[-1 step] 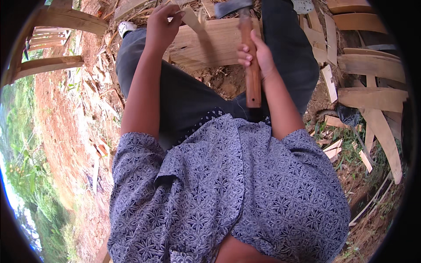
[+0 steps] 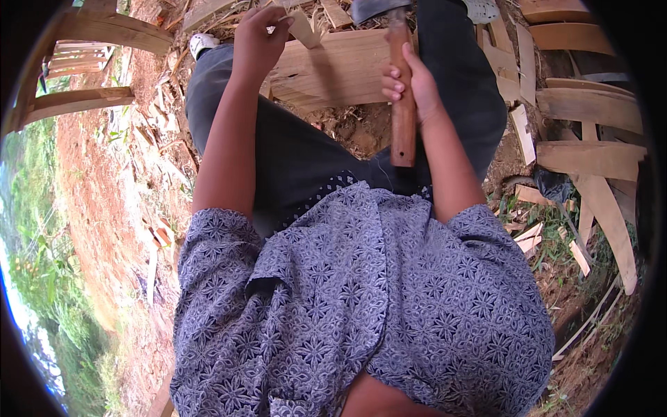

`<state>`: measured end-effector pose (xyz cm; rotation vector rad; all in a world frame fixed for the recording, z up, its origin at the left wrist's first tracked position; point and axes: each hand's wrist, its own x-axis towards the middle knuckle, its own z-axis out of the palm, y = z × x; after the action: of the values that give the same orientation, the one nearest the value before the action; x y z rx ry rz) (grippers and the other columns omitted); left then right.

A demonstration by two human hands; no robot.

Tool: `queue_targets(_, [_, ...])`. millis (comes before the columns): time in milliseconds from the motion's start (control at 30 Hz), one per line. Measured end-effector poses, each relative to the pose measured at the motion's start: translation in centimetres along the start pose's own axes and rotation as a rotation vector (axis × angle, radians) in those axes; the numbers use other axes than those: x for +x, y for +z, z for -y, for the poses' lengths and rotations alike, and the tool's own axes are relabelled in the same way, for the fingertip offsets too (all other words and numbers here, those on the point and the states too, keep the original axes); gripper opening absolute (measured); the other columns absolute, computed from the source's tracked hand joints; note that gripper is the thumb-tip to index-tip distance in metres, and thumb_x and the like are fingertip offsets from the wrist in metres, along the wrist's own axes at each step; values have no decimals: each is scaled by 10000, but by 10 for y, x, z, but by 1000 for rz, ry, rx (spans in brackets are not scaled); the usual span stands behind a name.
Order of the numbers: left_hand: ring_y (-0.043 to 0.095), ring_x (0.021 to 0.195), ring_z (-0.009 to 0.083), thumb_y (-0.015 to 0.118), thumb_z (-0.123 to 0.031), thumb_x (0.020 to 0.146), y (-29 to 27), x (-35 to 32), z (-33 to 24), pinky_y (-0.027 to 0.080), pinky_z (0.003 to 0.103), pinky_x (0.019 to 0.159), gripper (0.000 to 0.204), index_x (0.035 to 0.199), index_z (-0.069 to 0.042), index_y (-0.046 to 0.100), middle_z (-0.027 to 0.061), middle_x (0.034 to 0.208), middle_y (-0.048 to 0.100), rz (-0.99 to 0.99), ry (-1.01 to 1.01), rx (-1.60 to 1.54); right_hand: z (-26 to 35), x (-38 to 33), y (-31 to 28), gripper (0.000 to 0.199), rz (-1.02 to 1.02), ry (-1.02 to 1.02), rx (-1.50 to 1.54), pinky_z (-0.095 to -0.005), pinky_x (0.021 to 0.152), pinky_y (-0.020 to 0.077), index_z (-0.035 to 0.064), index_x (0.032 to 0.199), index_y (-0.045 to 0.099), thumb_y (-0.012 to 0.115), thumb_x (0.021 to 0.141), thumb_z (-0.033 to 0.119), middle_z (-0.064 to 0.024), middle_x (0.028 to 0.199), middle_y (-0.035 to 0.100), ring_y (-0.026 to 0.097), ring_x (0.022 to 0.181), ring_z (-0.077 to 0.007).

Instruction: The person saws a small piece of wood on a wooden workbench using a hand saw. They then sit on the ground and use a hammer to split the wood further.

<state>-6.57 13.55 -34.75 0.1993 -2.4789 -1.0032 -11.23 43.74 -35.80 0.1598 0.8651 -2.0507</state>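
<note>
My right hand (image 2: 411,82) is wrapped round the wooden handle of a hatchet (image 2: 403,132), whose butt end points back toward my body. Its grey metal head reaches the top edge of the picture and is partly cut off there. On the left, my left hand (image 2: 260,38) is closed, fingers pinching a flat pale piece of wood (image 2: 304,29). That piece is tilted, its lower end at or just above the far edge of a thick wooden block (image 2: 347,78) between my legs. The hatchet head hangs to the right of the wood piece, apart from it.
Curved wooden slats (image 2: 590,108) are stacked at the right, with a dark plastic bag (image 2: 554,186) below them. Wooden beams (image 2: 114,31) stand at the upper left. Chips and offcuts (image 2: 156,128) litter the reddish ground; green plants (image 2: 52,264) grow at the far left.
The hatchet head has shifted slightly up and to the right with my right hand. My left hand and the wood piece have hardly moved.
</note>
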Motion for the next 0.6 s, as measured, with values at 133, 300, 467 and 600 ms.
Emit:
queue_targets(133, [713,893,256,749,-206,899,-2,5,3,529,354,786,243,1065,-30,726,121,920,709,-54,42,32,18,-12,27,352,-217,-123,-484,-223,459,398,106,1302,477,612,1010,247,25,732,472,450,519,-46])
queue_targets(300, [700,867,276,747,-198,893,0,9,1,526,353,780,214,1048,-51,730,116,910,704,-67,79,118,-1,-25,60,490,-102,-182,-834,-255,511,490,67,1424,468,621,963,132,6,717,537,541,549,-71])
queue_targets(467, [696,861,275,761,-177,878,-1,4,-1,532,355,771,199,1036,-59,730,109,900,691,-66,88,114,-20,-15,74,585,-14,-199,-893,-266,565,529,73,1518,400,595,967,103,-8,758,584,578,599,-80])
queue_targets(600, [676,833,295,720,-76,872,4,0,-15,547,360,688,151,1008,-16,696,152,898,651,-73,81,-46,-37,-9,57,574,-118,-148,-958,-260,586,539,63,1512,403,584,968,90,-23,803,615,593,639,-79])
